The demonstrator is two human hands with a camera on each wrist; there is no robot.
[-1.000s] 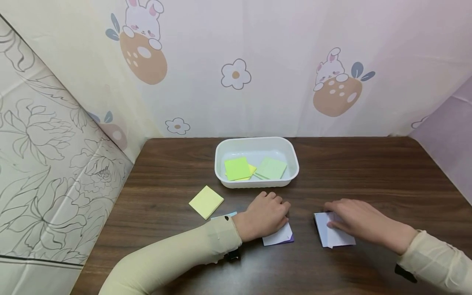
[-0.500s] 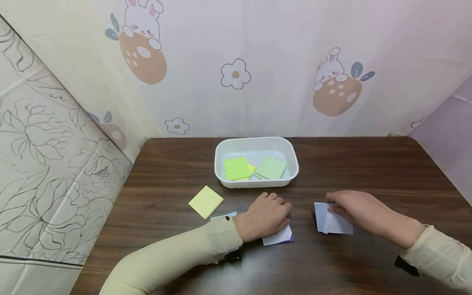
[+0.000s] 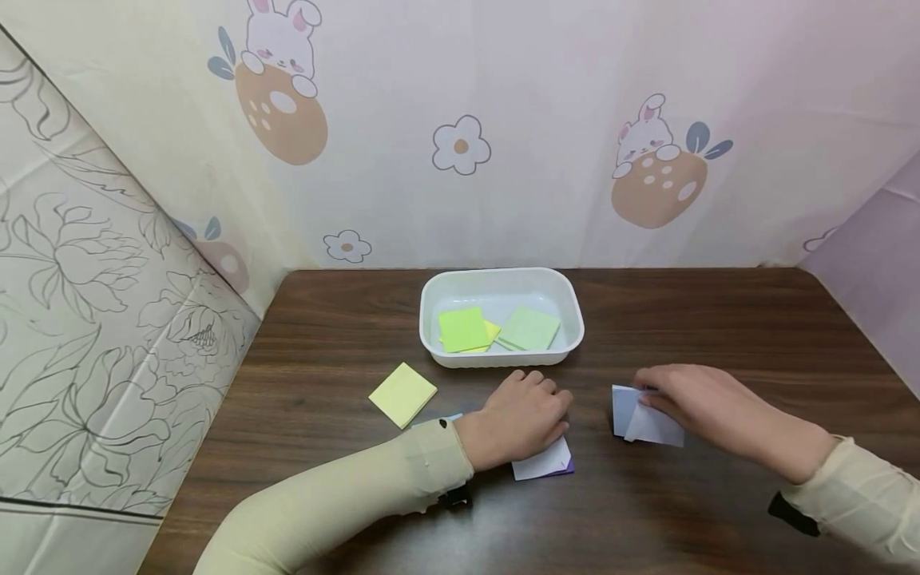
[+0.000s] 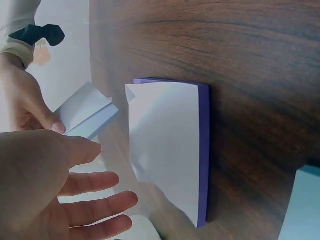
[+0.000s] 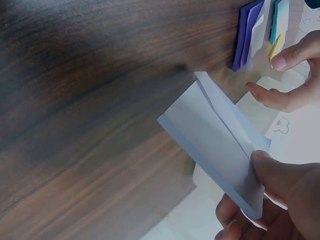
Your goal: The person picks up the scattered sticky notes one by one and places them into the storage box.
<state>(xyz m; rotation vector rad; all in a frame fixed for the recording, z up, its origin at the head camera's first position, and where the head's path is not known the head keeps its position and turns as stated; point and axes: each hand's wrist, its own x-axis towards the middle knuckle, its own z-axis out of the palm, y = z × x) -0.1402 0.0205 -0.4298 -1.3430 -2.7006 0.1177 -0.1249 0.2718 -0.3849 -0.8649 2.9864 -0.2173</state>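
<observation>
My right hand (image 3: 707, 407) pinches a pale bluish-white sticky note pad (image 5: 215, 135) by one edge, thumb on the near face and fingers behind. Its top sheet has a creased flap, and in the head view it stands tilted up from the dark table. My left hand (image 3: 513, 419) hovers over a purple sticky note pad (image 4: 203, 150) with a loose-edged white sheet (image 4: 165, 135) on top. In the left wrist view its fingers are spread and relaxed, gripping nothing. A blue pad (image 4: 302, 210) lies beside the purple one, mostly hidden by the left forearm in the head view.
At the back of the table stands a white plastic tray (image 3: 501, 359) holding a bright green pad (image 3: 463, 329), a yellow one under it, and pale green ones (image 3: 528, 327). A light yellow pad (image 3: 402, 394) lies left of the left hand. Patterned cloth hangs behind.
My right hand has lifted the pale pad off the table, moving slightly away from me and tilting it more upright. The left hand has barely moved.
</observation>
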